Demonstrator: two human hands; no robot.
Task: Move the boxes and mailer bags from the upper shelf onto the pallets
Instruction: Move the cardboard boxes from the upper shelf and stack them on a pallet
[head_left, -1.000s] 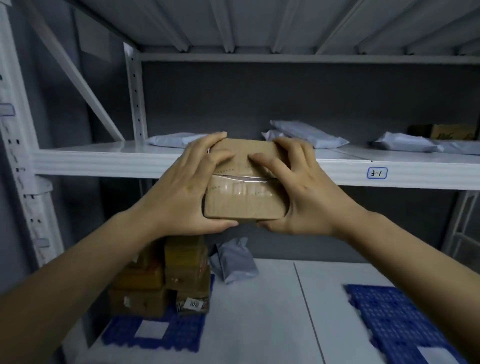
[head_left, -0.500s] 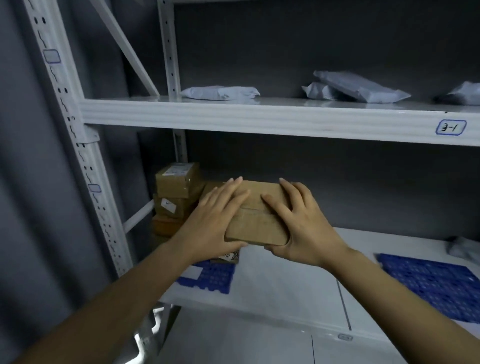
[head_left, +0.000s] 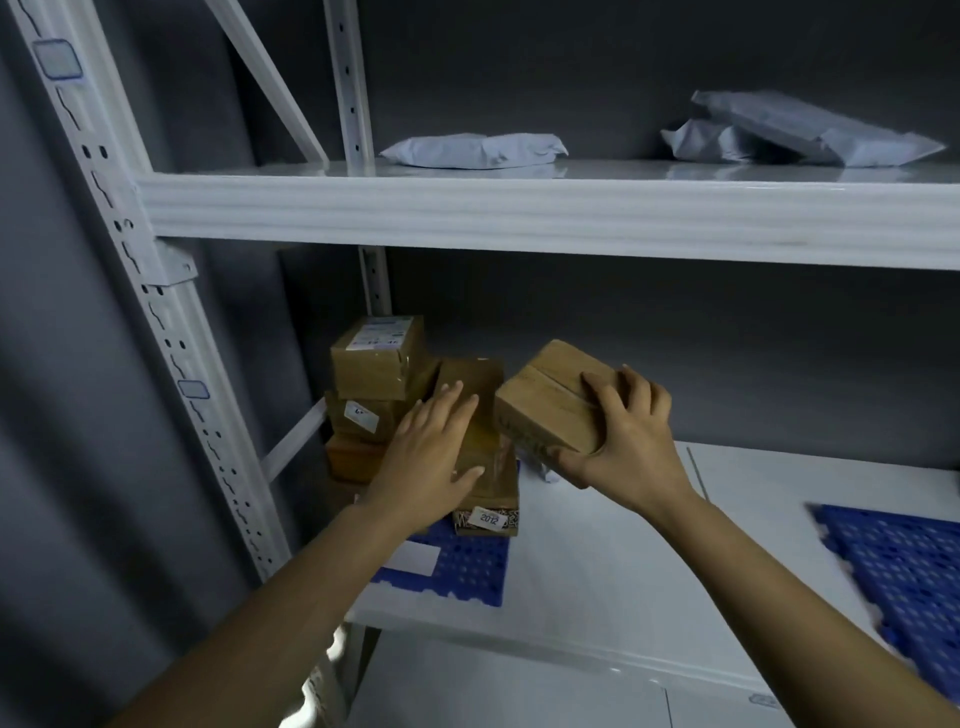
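Mid-frame, the right hand (head_left: 623, 457) grips the box (head_left: 545, 405), fingers (head_left: 605, 400) curled over its top, thumb under the near edge. It is tilted, just right of the stacked boxes (head_left: 374, 364) on the blue pallet (head_left: 467, 566) (the left hand (head_left: 431, 452), fingers straight, seems to rest there).

A small white sticker (head_left: 492, 518) on the low box (head_left: 501, 483) at the front of the stack reads "2012". The top box (head_left: 376, 364) has a white label (head_left: 378, 332), and the box under it (head_left: 389, 422) has a sticker (head_left: 360, 413), but both are too blurry to read.
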